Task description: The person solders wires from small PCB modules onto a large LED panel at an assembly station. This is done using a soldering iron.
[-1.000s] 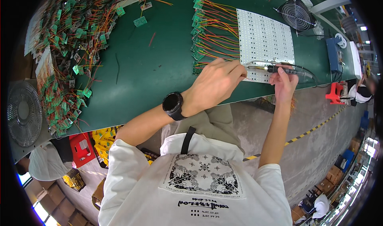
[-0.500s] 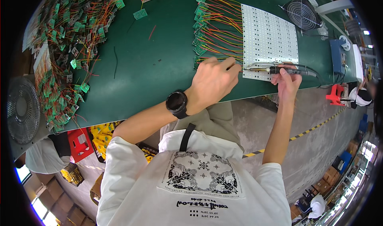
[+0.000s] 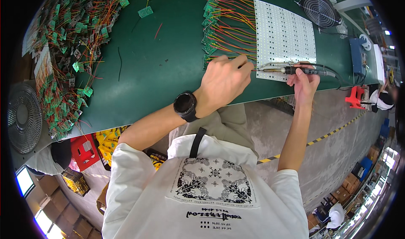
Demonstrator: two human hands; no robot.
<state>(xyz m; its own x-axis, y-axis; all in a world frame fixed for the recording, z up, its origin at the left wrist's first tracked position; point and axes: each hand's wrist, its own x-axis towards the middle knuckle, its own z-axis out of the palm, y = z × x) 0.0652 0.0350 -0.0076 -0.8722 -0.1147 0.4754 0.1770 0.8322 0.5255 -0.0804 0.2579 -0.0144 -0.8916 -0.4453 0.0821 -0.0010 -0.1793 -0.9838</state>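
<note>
My right hand (image 3: 304, 85) grips a soldering iron (image 3: 295, 70) with a black handle and a thin metal tube beside its shaft. Its tip points left, at the near left edge of a white perforated panel (image 3: 284, 38). Meeting it there are the closed fingertips of my left hand (image 3: 225, 80), pinched on a thin wire that is mostly hidden. Red and yellow wires (image 3: 234, 17) run from the panel's left edge to a column of small green circuit boards (image 3: 209, 38). The nearest green board (image 3: 206, 62) lies just beyond my left knuckles.
A big heap of wired green boards (image 3: 63, 66) covers the table's left end, beside a fan (image 3: 25, 112). One loose board (image 3: 145, 12) and wire scraps lie on the green table (image 3: 168, 40). Behind the panel stands a black fan (image 3: 319, 11); a blue box (image 3: 357, 57) is at right.
The whole view has shifted slightly. Both hands keep nearly the same pose, with the iron's tip still by the left fingertips at the panel's edge.
</note>
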